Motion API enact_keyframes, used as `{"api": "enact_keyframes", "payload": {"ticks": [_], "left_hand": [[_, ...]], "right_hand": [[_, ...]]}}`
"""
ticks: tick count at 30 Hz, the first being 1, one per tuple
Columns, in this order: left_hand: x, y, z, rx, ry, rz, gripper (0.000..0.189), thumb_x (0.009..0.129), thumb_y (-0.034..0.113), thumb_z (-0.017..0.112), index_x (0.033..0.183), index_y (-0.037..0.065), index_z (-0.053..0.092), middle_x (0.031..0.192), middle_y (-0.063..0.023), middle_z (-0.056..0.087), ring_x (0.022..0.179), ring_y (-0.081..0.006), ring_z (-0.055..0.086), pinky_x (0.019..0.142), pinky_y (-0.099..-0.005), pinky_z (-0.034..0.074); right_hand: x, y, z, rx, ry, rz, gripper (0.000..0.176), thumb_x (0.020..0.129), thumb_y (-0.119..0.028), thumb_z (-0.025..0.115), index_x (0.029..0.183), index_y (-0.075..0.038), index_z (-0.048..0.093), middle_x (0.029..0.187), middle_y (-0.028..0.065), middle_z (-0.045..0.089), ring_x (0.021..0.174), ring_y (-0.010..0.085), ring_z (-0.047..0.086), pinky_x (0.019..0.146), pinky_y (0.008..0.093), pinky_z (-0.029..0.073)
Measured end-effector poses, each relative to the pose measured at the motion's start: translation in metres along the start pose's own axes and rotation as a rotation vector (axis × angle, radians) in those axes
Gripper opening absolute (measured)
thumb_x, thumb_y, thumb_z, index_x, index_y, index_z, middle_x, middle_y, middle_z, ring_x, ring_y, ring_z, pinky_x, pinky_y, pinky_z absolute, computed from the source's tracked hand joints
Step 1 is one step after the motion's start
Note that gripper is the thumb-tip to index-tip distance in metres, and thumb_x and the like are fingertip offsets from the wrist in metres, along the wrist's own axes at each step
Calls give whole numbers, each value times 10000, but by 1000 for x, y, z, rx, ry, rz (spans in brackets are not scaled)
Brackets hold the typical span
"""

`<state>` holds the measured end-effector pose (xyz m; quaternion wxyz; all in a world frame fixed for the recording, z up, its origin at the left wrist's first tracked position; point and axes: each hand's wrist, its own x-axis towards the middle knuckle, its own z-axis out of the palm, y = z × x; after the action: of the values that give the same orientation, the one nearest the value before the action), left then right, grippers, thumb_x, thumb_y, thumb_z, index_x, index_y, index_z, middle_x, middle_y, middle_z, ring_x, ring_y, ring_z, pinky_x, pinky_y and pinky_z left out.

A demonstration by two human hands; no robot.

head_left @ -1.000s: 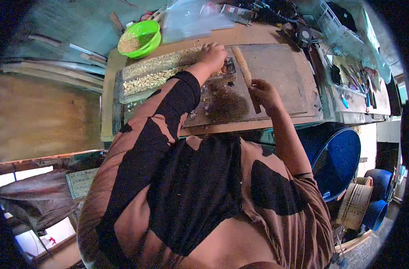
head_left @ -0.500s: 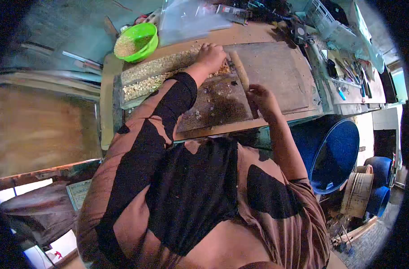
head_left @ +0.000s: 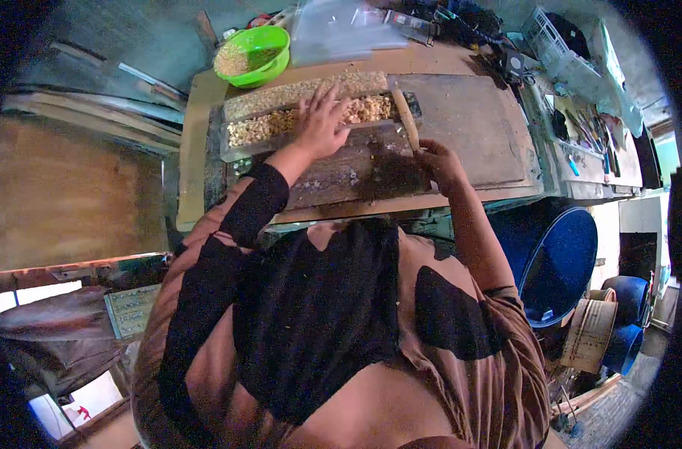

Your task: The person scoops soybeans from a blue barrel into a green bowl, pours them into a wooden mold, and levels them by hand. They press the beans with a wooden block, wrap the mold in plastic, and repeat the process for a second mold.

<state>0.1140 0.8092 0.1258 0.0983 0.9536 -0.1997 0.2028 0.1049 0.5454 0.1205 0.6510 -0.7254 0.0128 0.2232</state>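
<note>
My left hand [head_left: 323, 123] lies with fingers spread over a row of chunky golden pieces like chopped nuts [head_left: 262, 127], touching it or just above it. Those pieces fill a long narrow frame [head_left: 232, 153] on the work board. Behind them runs a paler, flatter strip of similar bits [head_left: 281, 92]. At the frame's right end, my right hand [head_left: 440, 166] is closed around the near end of a wooden rolling pin [head_left: 406, 118], which points away from me. Part of the row is hidden under my left hand.
A green bowl [head_left: 270, 73] holding pale grains stands at the back left. Clear plastic sheets [head_left: 333, 37] lie behind the board. A flat board [head_left: 468, 127] extends to the right, towards a shelf of tools [head_left: 595, 142]. Below it stands a blue barrel [head_left: 558, 262].
My left hand has moved left from the frame's right end to the middle of the row, and its fingers have spread. My right hand still holds the rolling pin. The view has shifted slightly.
</note>
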Motion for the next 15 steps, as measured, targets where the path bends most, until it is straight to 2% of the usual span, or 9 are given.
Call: {"api": "enact_keyframes", "payload": {"ticks": [3, 5, 7, 8, 10, 11, 13, 14, 15], "left_hand": [[-28, -25, -2, 164, -63, -166, 586, 739, 378, 486, 1242, 132, 314, 1320, -118, 210, 1213, -307, 188, 937, -557, 101], [-44, -39, -13, 178, -47, -221, 585, 743, 377, 481, 1245, 133, 307, 1317, -120, 216, 1210, -310, 195, 935, -558, 105], [-63, -56, -24, 202, -56, -311, 561, 760, 370, 463, 1242, 129, 306, 1301, -126, 244, 1197, -322, 217, 926, -565, 122], [-72, -65, -29, 199, -49, -307, 561, 760, 370, 463, 1242, 129, 306, 1301, -126, 244, 1197, -322, 217, 926, -565, 122], [-89, -75, -45, 338, -75, -361, 549, 772, 378, 450, 1238, 123, 308, 1304, -124, 239, 1194, -326, 219, 920, -563, 144], [-97, -80, -51, 332, -72, -351, 549, 772, 378, 450, 1238, 123, 308, 1304, -124, 239, 1194, -326, 219, 920, -563, 144], [-114, -89, -60, 291, -114, -491, 553, 775, 365, 465, 1234, 101, 307, 1309, -140, 224, 1188, -347, 215, 924, -537, 175], [-120, -96, -61, 287, -114, -490, 553, 775, 365, 465, 1234, 101, 307, 1309, -140, 224, 1188, -347, 215, 924, -537, 175], [-128, -103, -61, 223, -54, -453, 562, 769, 350, 484, 1232, 86, 304, 1308, -157, 215, 1182, -363, 217, 927, -511, 197]], "right_hand": [[13, 8, 11, 81, 44, 17, 266, 785, -108, 522, 1019, 16, 490, 754, 47, 535, 562, 94, 479, 447, 214, 384], [17, 14, 17, 114, 79, 17, 267, 780, -106, 524, 1017, 14, 492, 755, 47, 533, 558, 96, 477, 443, 214, 385], [18, 14, 24, 53, -135, -27, 273, 759, -116, 561, 997, 14, 533, 772, 76, 582, 631, 117, 522, 515, 245, 425], [18, 14, 32, 49, -129, -32, 273, 759, -116, 561, 997, 14, 533, 772, 76, 582, 631, 117, 522, 515, 245, 425], [16, 12, 58, -179, -15, -31, 235, 764, -96, 529, 973, 8, 513, 674, 22, 506, 531, 101, 465, 450, 224, 387], [12, 11, 67, -34, -24, -7, 213, 765, -101, 531, 950, 4, 523, 638, 18, 495, 500, 106, 456, 432, 236, 387], [5, 7, 67, -23, -24, -52, 214, 766, -105, 529, 949, 7, 524, 639, 24, 499, 495, 112, 463, 426, 241, 394], [3, 4, 67, -15, -37, -100, 216, 768, -108, 527, 949, 10, 525, 640, 30, 503, 489, 118, 471, 419, 245, 400], [2, 1, 68, -20, 42, -105, 214, 772, -111, 521, 947, 11, 525, 626, 38, 509, 489, 124, 490, 405, 247, 403]]}}
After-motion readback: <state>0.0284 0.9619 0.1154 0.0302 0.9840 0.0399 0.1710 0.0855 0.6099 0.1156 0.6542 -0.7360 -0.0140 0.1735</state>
